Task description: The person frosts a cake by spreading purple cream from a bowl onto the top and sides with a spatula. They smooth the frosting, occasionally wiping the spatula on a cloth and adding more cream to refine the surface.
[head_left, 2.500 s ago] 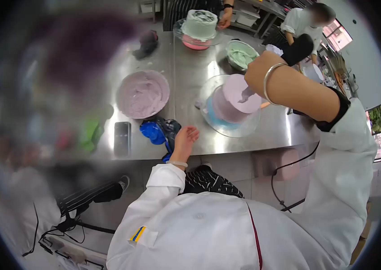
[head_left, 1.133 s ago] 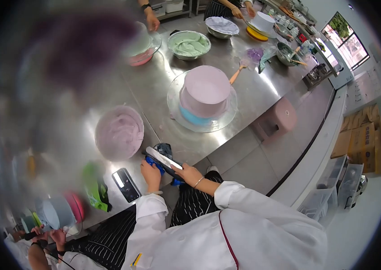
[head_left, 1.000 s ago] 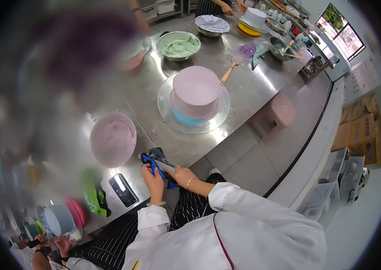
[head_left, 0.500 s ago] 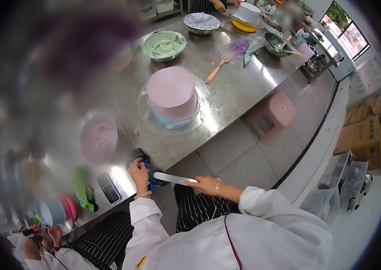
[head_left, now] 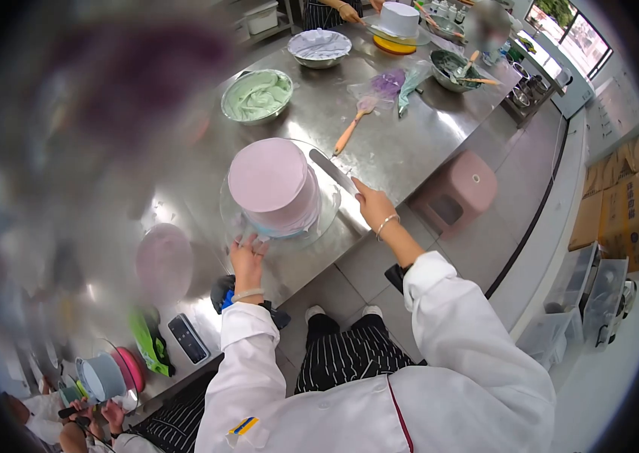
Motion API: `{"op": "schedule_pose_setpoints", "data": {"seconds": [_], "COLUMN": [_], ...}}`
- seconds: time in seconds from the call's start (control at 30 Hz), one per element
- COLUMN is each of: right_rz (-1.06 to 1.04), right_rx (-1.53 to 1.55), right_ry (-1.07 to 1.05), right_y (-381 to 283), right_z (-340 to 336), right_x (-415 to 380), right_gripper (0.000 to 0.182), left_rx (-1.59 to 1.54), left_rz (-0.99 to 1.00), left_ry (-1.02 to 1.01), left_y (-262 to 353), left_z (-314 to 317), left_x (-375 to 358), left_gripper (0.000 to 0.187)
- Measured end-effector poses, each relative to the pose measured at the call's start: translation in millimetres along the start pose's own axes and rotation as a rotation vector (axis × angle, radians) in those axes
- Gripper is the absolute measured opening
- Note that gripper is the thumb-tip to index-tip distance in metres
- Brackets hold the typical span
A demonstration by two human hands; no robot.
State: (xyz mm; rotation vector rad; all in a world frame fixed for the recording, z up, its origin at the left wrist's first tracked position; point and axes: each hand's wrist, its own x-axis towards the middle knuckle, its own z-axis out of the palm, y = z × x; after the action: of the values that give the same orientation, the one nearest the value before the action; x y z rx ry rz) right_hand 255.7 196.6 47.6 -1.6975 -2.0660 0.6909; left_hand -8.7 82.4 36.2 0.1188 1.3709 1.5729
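A pink-frosted cake (head_left: pixel 270 177) stands on a clear round turntable plate (head_left: pixel 327 215), with some blue showing low on its side. My right hand (head_left: pixel 374 205) is closed on the handle of a metal spatula (head_left: pixel 331 171), whose blade points up and left, close to the cake's right side. At the near edge of the turntable plate, just below the cake, my left hand (head_left: pixel 247 260) has its fingers spread and holds nothing.
Bowls of green cream (head_left: pixel 258 96) and whitish cream (head_left: pixel 319 47) stand beyond the cake. An orange-handled spatula (head_left: pixel 347 134) lies to their right. A pink stool (head_left: pixel 457 192) is beside the table. Co-workers' hands are at the far edge and lower left.
My right hand has raised the metal spatula from beyond the table's near edge to the cake's right side. My left hand has moved up to the turntable plate, fingers apart.
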Motion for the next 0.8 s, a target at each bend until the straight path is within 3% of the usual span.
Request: {"op": "schedule_pose_setpoints", "data": {"seconds": [0.17,0.53,0.8], "right_rz": [-0.01,0.062,0.008], "right_rx": [-0.073,0.038,0.153], "right_ry": [-0.085,-0.18,-0.106], "right_y": [1.4,5.0,21.6], "right_z": [-4.2,-16.3,-6.1], "right_x": [21.9,-18.6,-53.7], "right_gripper": [0.036,0.035,0.034], "left_rx": [0.104,0.075,0.033], "left_rz": [0.011,-0.005,-0.022], "left_ry": [0.012,0.024,0.021], "left_y": [4.9,1.7,-15.0], "left_z": [-7.0,-4.6,-0.6], "left_x": [8.1,5.3,-3.7], "left_gripper": [0.046,0.041,0.043]}}
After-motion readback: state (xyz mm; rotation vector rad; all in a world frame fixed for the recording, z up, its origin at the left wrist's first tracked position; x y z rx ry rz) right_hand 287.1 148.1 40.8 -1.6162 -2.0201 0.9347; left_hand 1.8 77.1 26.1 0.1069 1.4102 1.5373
